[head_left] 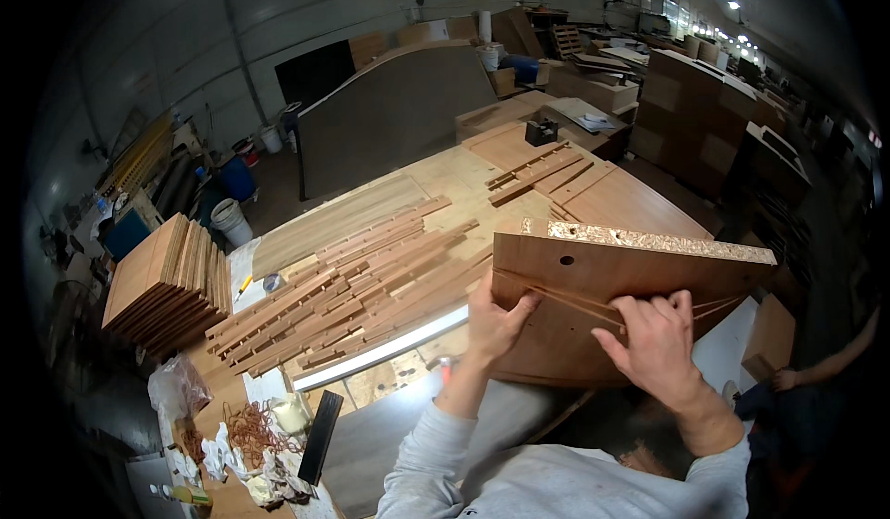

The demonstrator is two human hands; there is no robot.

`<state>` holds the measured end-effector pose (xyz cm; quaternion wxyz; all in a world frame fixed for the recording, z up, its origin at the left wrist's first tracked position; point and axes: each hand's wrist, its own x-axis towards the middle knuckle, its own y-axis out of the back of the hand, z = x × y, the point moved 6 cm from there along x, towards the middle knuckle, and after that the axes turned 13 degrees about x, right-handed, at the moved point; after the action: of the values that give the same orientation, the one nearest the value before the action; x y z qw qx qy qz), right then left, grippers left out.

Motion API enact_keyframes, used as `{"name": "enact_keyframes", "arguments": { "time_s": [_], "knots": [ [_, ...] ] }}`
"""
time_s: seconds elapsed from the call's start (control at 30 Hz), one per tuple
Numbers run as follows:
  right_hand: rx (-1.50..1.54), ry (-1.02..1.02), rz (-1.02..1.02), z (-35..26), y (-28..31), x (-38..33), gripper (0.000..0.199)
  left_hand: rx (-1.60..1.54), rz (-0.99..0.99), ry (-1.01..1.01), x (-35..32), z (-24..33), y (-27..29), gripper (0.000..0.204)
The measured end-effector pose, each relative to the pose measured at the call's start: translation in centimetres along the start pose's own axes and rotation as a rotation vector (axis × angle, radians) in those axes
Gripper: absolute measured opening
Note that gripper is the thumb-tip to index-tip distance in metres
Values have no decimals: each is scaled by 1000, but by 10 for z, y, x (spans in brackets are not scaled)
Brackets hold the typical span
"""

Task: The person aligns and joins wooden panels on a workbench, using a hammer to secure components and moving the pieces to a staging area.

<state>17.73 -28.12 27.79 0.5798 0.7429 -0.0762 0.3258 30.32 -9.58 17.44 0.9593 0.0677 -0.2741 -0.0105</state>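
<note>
A reddish-brown wood panel (556, 348) is tilted up in front of me, its chipboard core (649, 235) showing along the top edge. One round dark hole marks its face near the upper left. My left hand (501, 320) grips the panel's left edge, thumb on the face and fingers hidden behind. Thin brown rubber bands (577, 302) run across the face from that edge toward the right side. My right hand (656, 343) is closed over the bands near the middle, fingers curled; the exact grip is partly hidden.
Slotted wood strips (343, 292) cover the bench, beside a white strip (385, 350). A panel stack (171, 283) stands left. Tangled rubber bands (252, 431), crumpled paper and a black bar (320, 437) lie lower left. Another person's arm (830, 366) shows at right.
</note>
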Motion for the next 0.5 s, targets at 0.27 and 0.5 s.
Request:
{"name": "enact_keyframes", "arguments": {
  "time_s": [0.27, 0.5],
  "knots": [
    [479, 250, -192, -69, 9, 90, 20, -33, -18, 22, -3, -9, -1, 52],
    [627, -204, 109, 34, 73, 194, 32, -7, 65, -34, -3, 1, 22, 52]
  ]
}}
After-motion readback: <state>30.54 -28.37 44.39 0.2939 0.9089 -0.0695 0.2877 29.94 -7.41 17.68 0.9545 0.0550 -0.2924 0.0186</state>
